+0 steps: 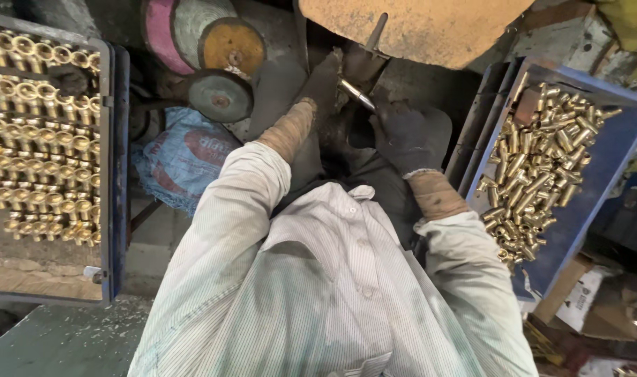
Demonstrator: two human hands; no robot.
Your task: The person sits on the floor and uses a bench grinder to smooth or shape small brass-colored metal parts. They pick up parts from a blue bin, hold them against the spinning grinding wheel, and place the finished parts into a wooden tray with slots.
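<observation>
With my gloved left hand (pixel 323 84) and right hand (pixel 400 134) both clenched around the shiny metal fitting (pixel 355 94) pressed under the tan buffing wheel (pixel 416 28), I judge it could snatch away if either grip loosens.

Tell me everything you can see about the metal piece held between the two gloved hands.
The metal piece is a short, slim, shiny silvery rod or tube, tilted from upper left down to lower right. The left hand, in a dark glove, grips its upper end; the right hand, also dark-gloved, holds its lower end. It sits just below the big orange-brown wheel, close to its edge; whether it touches the wheel cannot be told. Its ends are hidden by the gloves.
</observation>
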